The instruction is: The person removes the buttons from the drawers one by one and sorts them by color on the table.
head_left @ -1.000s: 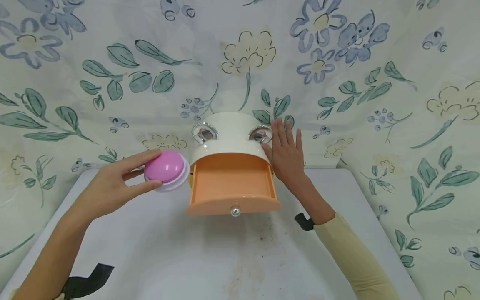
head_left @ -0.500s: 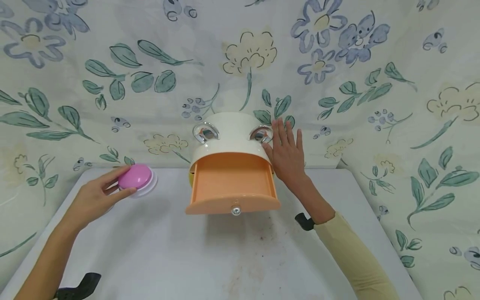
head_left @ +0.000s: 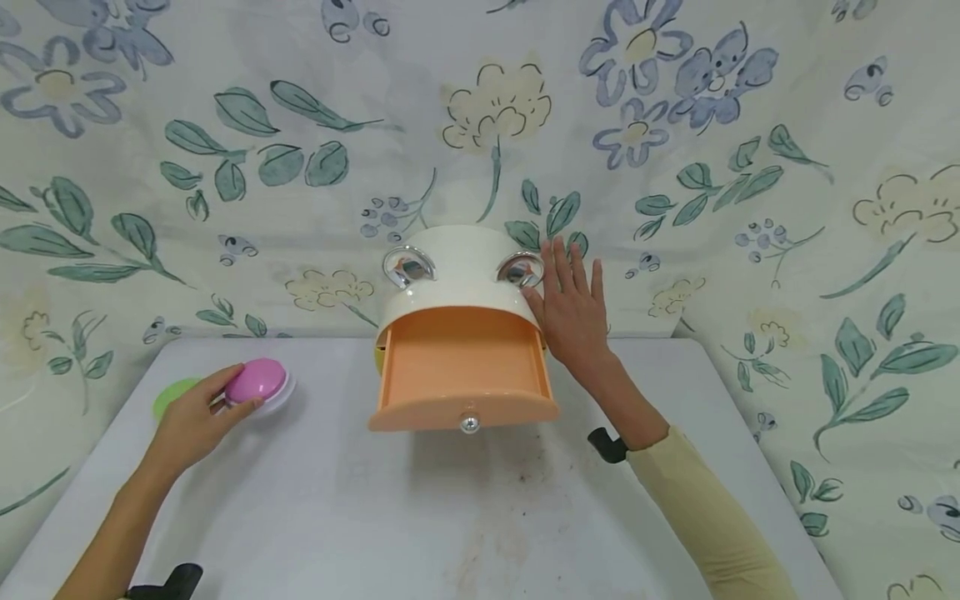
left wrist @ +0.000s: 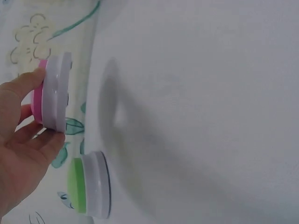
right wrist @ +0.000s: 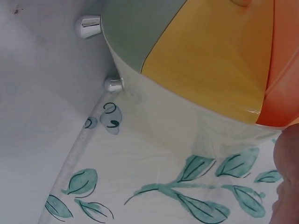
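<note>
At the left of the table my left hand pinches a round pink push button with a white base, thumb and fingers at its sides. The left wrist view has this pink button held above the tabletop, its shadow cast apart from it. A matching green push button stands on the table close by, partly behind the hand in the head view. My right hand rests with straight fingers against the right side of a small white cabinet. Its orange drawer is pulled out, nothing showing inside.
The drawer's silver knob points toward me. Two chrome rings sit on the cabinet's top. In the right wrist view the cabinet has a yellow panel and silver feet. A flowered cloth hangs behind the white table.
My left hand has carried the pink button left and away from the cabinet, over beside the green one, which has come into sight. The right hand and the drawer have stayed put.
</note>
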{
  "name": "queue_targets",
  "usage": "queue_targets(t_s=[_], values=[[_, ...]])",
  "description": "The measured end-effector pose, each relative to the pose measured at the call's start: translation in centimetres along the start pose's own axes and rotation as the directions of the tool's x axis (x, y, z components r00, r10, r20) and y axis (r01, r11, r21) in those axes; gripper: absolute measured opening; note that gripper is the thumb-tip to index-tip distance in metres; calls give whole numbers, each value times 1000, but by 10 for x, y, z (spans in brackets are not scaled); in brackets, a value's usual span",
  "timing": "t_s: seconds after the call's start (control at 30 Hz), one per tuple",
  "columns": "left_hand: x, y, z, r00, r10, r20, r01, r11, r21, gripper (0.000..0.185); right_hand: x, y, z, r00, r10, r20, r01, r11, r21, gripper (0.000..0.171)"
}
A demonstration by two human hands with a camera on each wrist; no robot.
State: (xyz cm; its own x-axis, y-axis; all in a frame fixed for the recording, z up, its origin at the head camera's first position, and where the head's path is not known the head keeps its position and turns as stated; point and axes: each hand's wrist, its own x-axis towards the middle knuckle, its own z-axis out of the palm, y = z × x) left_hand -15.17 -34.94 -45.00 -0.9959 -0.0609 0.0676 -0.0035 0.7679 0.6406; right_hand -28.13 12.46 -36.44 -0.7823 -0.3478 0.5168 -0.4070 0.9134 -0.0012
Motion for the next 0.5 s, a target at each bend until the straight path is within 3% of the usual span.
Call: queue_targets(t_s=[0.27,0.5], values=[[-2,-16,10,1000,-28,-1,28,999,33,71,-1,0,3,1000,-6,-10,6,1000,-16,69],[-1,-20,14,997,-74,12,73,996,46,71,-1,2,4,998,-23,-54,22,1000,-18,68]])
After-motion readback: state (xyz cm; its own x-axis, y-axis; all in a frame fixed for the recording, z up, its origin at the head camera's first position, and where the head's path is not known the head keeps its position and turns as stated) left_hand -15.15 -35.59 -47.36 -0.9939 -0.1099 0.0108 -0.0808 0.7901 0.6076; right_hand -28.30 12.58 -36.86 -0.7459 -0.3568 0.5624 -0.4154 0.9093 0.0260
